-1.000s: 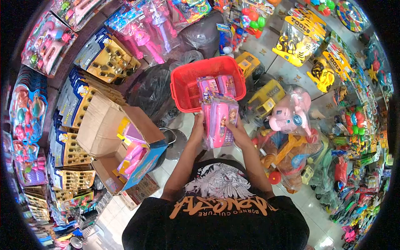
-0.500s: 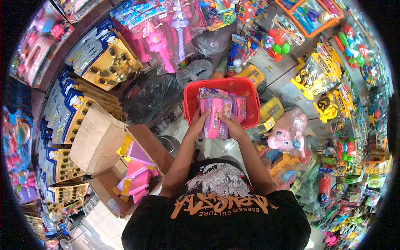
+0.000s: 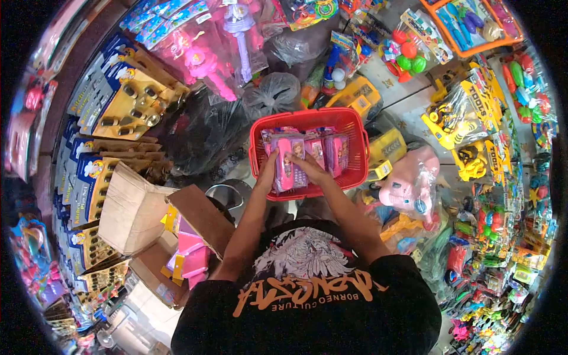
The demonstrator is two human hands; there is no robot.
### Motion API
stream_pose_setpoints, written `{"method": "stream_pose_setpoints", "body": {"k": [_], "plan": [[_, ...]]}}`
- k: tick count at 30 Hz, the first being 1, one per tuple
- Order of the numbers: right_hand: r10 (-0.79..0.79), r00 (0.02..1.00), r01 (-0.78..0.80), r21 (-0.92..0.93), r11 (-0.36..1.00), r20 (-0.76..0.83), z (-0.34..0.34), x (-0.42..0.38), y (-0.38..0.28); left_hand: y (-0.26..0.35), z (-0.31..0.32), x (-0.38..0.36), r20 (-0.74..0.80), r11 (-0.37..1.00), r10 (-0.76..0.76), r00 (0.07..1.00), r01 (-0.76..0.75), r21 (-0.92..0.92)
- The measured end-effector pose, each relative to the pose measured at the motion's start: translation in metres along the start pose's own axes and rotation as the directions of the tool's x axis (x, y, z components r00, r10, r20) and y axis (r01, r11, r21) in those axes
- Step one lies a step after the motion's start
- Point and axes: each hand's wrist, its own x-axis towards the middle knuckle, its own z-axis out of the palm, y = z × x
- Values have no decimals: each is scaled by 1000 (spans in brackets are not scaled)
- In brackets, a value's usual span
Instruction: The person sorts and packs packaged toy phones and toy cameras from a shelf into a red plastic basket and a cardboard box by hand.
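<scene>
A red plastic basket (image 3: 361, 127) is in front of me with several packaged pink-and-purple toy phones (image 3: 338, 155) standing side by side in it. At the basket's left part, my left hand (image 3: 268, 171) grips the left edge of a packaged toy phone (image 3: 285, 158). From the other side my right hand (image 3: 312, 171) holds the same pack, its fingers lying over the front. This pack has a pink handset and a keypad under clear plastic. Its lower part sits down within the basket. My hands hide part of the packs behind.
An open cardboard box (image 3: 204, 216) at my left holds pink and purple packs (image 3: 192, 248). Kitchen play sets (image 3: 89, 189) line the left side. Bagged pink toy (image 3: 408, 188), yellow tool sets (image 3: 464, 112) and many toys crowd the right. Black plastic bags (image 3: 204, 136) lie beyond the box.
The held toy phone pack has gone from above the basket's near rim down into its left part, both hands moving with it. The camera view has shifted slightly.
</scene>
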Motion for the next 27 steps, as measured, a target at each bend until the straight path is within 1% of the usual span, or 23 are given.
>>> {"method": "stream_pose_setpoints", "body": {"k": [1,3,4,6,7,9,10,12,13,14,15,16,17,18,19,20,21,22,23,24,25,26,27], "plan": [[6,1000,-6,21,1000,1,-5,4,6,-6,-3,4,-9,1000,-14,1000,14,14],[34,999,-35,-29,999,-33,-16,15,21,-21,-13,19,-45,998,2,999,1,64],[36,999,-36,-9,999,-30,-18,18,25,-21,-11,20,-53,997,-6,999,11,81],[31,995,-41,-97,994,-95,-21,21,35,-22,-9,17,-148,980,36,988,-5,201],[40,995,-48,-83,995,-86,-22,21,37,-27,-12,17,-162,978,30,986,5,210],[65,998,-67,-102,993,-16,-24,22,37,-36,-19,19,-85,999,-38,996,40,31],[71,997,-71,-97,993,-2,-23,22,38,-34,-16,16,-100,999,-36,994,40,33],[32,996,-48,-210,976,-81,-20,22,40,-27,-9,12,-182,993,-118,976,118,-10],[31,997,-46,-203,978,-75,-19,29,48,-32,-11,16,-244,995,-7,970,31,98],[10,985,-53,-247,968,-173,-19,40,65,-40,-23,24,-249,994,-6,969,33,105],[-15,963,-66,-291,954,-269,-18,47,73,-50,-37,36,-227,993,40,973,-13,118],[-12,963,-68,-287,955,-268,-16,47,69,-54,-46,44,-204,990,84,975,-58,128],[19,964,-106,-314,944,-266,-15,45,61,-52,-47,44,-170,993,66,983,-47,112],[53,963,-145,-338,930,-266,-13,43,54,-51,-47,46,-172,993,56,983,-36,113],[30,973,-105,-325,940,-227,-13,42,51,-50,-46,49,-179,997,66,982,-56,57],[42,970,-117,-307,945,-241,-15,47,58,-55,-53,54,-182,998,69,981,-69,6],[10,968,-102,-355,929,-250,-15,53,65,-59,-63,60,-174,999,35,984,-31,24],[-23,965,-86,-402,912,-259,-14,56,74,-59,-58,56,-161,999,11,987,-4,41],[-47,958,-77,-411,908,-284,-4,29,36,-55,-48,52,-187,991,126,974,-116,64],[-46,951,-82,-393,916,-305,-2,29,40,-52,-42,50,-207,969,246,947,-233,87],[-93,954,-23,-379,925,-286,-2,32,47,-63,-56,58,-240,965,250,938,-223,137],[-143,951,37,-361,932,-273,-3,39,59,-59,-55,59,-216,966,239,947,-209,154],[-174,964,102,-326,940,-200,-6,48,71,-55,-54,62,-251,962,262,932,-234,139]]}}
